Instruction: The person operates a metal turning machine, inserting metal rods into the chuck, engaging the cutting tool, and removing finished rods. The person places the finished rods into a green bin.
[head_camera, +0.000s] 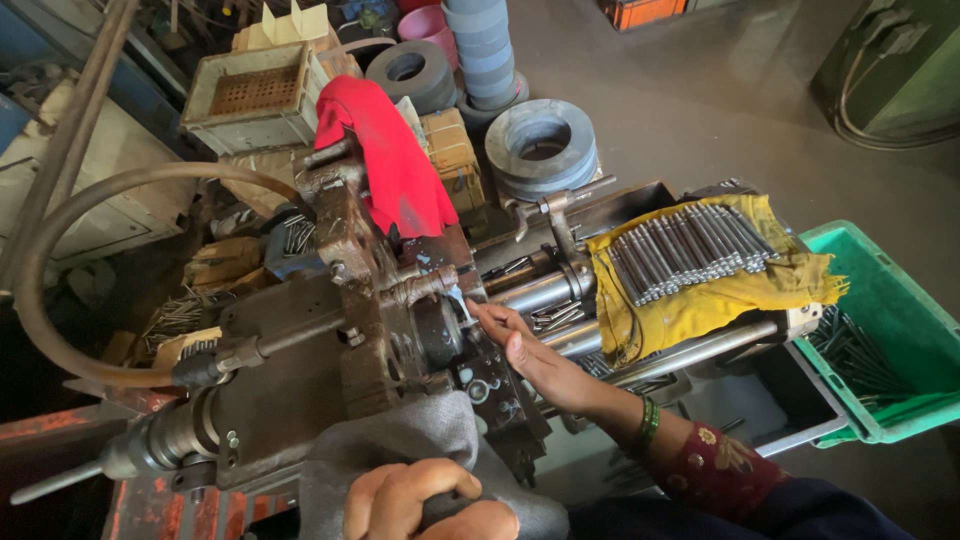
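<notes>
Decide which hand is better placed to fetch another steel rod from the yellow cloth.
Right hand: its fingers are at the machine head, beside the steel rods on the yellow cloth. The left hand grips a cloth-wrapped handle.

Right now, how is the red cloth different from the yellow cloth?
The red cloth hangs bare over the top of the machine; the yellow cloth lies spread lower down, carrying a row of metal rods. The red cloth drapes in a narrow bunch; the yellow cloth is wider, with frayed edges. Both rest on the machine.
</notes>
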